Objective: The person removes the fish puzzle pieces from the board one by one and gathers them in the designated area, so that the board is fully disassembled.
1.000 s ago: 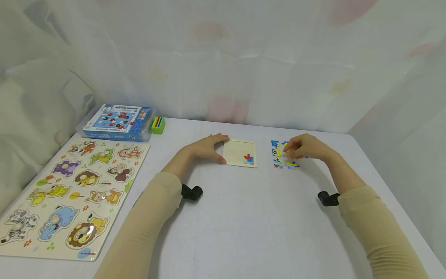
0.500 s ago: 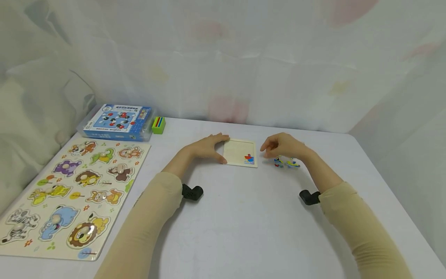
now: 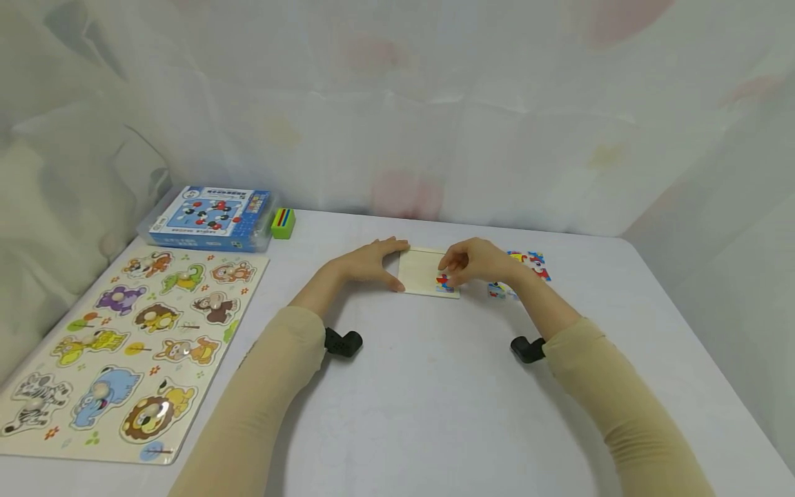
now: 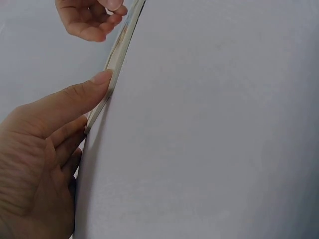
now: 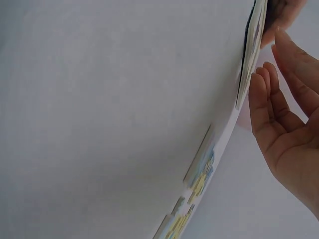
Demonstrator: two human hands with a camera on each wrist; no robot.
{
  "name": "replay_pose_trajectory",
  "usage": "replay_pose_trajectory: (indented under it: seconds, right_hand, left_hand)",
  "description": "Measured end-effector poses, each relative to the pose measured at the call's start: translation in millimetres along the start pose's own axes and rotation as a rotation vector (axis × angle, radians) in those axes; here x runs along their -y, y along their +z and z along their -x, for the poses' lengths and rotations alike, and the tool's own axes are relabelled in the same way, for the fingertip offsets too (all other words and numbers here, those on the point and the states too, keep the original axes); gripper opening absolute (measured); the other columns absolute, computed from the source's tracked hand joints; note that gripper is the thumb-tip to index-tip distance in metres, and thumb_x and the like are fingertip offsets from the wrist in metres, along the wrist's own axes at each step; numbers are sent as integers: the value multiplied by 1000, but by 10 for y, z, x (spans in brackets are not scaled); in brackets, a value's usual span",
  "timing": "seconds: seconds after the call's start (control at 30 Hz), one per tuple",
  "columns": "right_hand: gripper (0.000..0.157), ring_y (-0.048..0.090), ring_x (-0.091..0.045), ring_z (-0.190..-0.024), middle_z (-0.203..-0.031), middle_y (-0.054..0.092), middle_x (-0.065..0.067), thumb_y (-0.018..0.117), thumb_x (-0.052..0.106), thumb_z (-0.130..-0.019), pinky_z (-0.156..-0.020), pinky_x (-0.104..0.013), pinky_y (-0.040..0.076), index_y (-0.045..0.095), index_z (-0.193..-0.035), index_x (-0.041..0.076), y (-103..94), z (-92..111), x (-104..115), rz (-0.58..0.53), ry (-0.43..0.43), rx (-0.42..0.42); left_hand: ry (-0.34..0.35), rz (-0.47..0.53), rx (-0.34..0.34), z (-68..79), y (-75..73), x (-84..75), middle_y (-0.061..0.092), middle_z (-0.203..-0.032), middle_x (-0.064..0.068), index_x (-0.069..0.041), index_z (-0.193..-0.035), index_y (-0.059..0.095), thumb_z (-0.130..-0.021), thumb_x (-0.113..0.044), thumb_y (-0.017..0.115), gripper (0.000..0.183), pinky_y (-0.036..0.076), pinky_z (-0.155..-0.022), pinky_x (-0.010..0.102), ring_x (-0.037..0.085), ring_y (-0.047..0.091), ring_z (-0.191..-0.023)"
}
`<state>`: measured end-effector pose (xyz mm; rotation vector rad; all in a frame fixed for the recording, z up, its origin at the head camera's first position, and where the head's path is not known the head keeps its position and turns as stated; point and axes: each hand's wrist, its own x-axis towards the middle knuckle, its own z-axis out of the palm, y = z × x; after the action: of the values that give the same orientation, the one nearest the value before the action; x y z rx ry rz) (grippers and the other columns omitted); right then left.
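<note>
A light wooden puzzle tray (image 3: 417,271) lies on the table, with one red-and-blue puzzle piece (image 3: 443,281) in its near right corner. My left hand (image 3: 368,266) holds the tray's left side, thumb at the near corner and fingers at the far one. In the left wrist view, the left thumb (image 4: 94,87) rests along the tray's edge. Over the tray's right part is my right hand (image 3: 478,262), its thumb and index finger close together just above that piece. Whether a piece sits between those fingertips is hidden. Loose puzzle pieces (image 3: 535,264) lie right of the tray, partly covered by the right hand.
A large animal peg puzzle board (image 3: 139,345) covers the table's left side. Behind it stand a blue boxed set (image 3: 208,217) and a small green block (image 3: 282,223). White cloth (image 3: 397,124) hangs behind the table.
My right hand has moved left from the loose pieces to above the tray's right part, uncovering red and yellow pieces. The left hand and tray have stayed in place.
</note>
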<state>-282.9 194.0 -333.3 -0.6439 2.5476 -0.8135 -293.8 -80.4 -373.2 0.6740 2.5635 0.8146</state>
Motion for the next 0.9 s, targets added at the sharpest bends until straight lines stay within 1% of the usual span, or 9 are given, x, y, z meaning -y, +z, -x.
replay_pose_trajectory:
  seconds: [0.3, 0.47, 0.57, 0.9]
  right_hand:
    - [31, 58, -15, -93, -96, 66, 0, 83, 15, -78, -81, -24, 49, 72, -107, 16, 67, -51, 45, 7, 27, 15]
    - [34, 59, -17, -97, -102, 70, 0, 83, 12, -76, -88, -26, 49, 72, -108, 17, 96, -43, 37, -23, 37, 17]
    - [35, 58, -17, -98, -105, 70, 1, 82, 10, -76, -89, -27, 49, 72, -108, 16, 114, -45, 30, -21, 37, 16]
    - [35, 56, -19, -98, -104, 68, -3, 81, 8, -77, -87, -26, 47, 70, -109, 12, 126, -44, 40, -26, 16, 22]
  left_hand:
    - [3, -2, 2, 4, -6, -21, 12, -169, 0, -27, -156, 29, -78, -42, 79, 94, 6, -127, 57, 36, 1, -157]
    - [-5, 0, 3, 18, -9, -33, 11, -169, 2, -27, -156, 29, -78, -42, 79, 94, 6, -127, 58, 36, 1, -157]
    - [-4, 1, 1, 23, -10, -38, 12, -169, 2, -27, -156, 30, -78, -43, 79, 93, 7, -127, 57, 36, 2, -157]
    - [4, 1, 2, 10, -9, -26, 13, -169, 1, -27, -156, 29, -78, -41, 79, 94, 6, -127, 57, 36, 2, -157]
